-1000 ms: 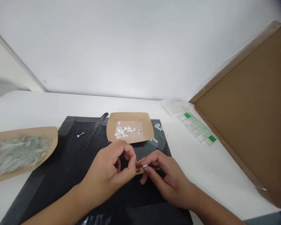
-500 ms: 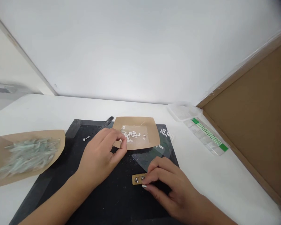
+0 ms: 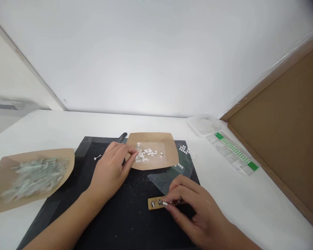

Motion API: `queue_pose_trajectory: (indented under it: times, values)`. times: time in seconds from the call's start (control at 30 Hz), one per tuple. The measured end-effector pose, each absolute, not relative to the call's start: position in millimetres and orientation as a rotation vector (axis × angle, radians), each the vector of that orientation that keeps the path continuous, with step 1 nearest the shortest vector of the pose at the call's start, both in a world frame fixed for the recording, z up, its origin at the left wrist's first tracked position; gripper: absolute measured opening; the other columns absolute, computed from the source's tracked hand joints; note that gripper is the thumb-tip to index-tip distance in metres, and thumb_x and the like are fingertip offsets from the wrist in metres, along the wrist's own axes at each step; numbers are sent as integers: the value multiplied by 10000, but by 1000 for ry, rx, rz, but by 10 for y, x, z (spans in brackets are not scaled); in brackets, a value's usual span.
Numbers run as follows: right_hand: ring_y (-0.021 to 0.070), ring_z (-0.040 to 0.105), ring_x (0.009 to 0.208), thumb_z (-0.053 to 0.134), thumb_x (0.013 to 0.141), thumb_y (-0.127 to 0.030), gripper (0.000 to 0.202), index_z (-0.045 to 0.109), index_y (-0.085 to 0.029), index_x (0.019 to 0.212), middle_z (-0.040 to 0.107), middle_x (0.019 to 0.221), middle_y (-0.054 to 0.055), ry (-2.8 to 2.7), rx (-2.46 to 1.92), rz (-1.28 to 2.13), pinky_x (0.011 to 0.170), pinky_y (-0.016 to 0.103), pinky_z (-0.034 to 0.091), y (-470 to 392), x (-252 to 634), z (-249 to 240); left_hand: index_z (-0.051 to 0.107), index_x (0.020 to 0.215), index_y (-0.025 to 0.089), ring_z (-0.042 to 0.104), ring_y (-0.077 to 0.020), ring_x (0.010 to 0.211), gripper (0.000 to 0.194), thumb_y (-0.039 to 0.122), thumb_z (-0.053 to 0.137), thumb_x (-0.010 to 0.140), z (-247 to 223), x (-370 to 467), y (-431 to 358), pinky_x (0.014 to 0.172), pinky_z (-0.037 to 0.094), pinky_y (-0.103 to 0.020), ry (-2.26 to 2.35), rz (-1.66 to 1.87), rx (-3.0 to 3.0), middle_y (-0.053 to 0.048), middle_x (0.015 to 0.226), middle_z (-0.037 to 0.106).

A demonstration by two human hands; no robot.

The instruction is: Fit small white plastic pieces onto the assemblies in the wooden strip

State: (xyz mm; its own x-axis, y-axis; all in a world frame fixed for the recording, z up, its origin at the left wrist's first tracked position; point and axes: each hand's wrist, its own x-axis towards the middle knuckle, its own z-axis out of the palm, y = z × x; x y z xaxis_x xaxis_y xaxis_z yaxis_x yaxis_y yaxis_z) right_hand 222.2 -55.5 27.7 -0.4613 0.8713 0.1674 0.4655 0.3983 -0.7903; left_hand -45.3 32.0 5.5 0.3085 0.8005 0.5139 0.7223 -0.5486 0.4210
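My left hand point(image 3: 114, 163) is at the left side of the middle cardboard tray point(image 3: 173, 146), thumb and index finger pinched together by the small white flat pieces point(image 3: 148, 152). What lies between those fingertips is too small to make out. My right hand point(image 3: 191, 205) pinches a small white piece point(image 3: 165, 203) between thumb and fingers. It is held right over a light-brown strip point(image 3: 150, 205) with round metal pegs point(image 3: 153, 204) along it. My right fingers hide part of the strip, which lies on the black mat point(image 3: 130, 222).
At the left stands a cardboard tray point(image 3: 0, 173) of pale green, clear slivers. A black nail file point(image 3: 122, 137) and a small metal peg point(image 3: 97, 157) lie behind my left hand. White dot stickers point(image 3: 184, 149), a clear plastic tub point(image 3: 205, 125) and a green-labelled clear packet point(image 3: 236, 152) are at right.
My left hand has shifted slightly left, its fingertips still pinched. The white piece in my right fingers has turned and moved slightly right along the strip. The whole view has shifted slightly down.
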Motion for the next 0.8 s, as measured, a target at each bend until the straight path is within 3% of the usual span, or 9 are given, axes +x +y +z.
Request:
queue_pose_trajectory:
  times: [0.17,0.27,0.43,0.6,0.8]
  values:
    - [151,636,804,599,1011,-185,93,662,-249,1030,626,1011,32,-2003,-1252,898,685,272,516,-521,2263,268,646,1099,174,595,-231,965,122,196,529,1076,56,-462,337,892,505,-382,1307,1138,2496,-67,1000,714]
    - [154,636,805,609,1001,-185,81,659,-247,991,634,977,19,-1975,-1340,877,700,276,511,-486,2300,254,642,1127,167,588,-243,990,108,197,602,1031,99,-423,271,910,503,-397,1048,1051,2534,-78,1000,700]
    - [169,632,822,647,956,-150,97,650,-238,915,651,921,5,-2044,-1405,934,709,291,486,-452,2345,253,638,1125,178,583,-258,935,323,368,779,906,149,-313,107,836,511,-398,652,800,2509,-83,971,692]
    - [183,631,886,726,937,-179,101,664,-245,890,680,915,-11,-2104,-1409,963,767,308,473,-474,2328,252,643,1125,191,576,-261,904,518,556,841,815,84,-253,13,771,498,-388,592,663,2492,-73,971,695]
    - [196,612,866,770,914,-173,114,676,-231,885,680,896,-6,-2177,-1434,912,775,336,463,-482,2316,183,647,1059,194,559,-254,881,355,466,796,887,-38,-187,-48,738,492,-377,607,532,2567,-48,944,694]
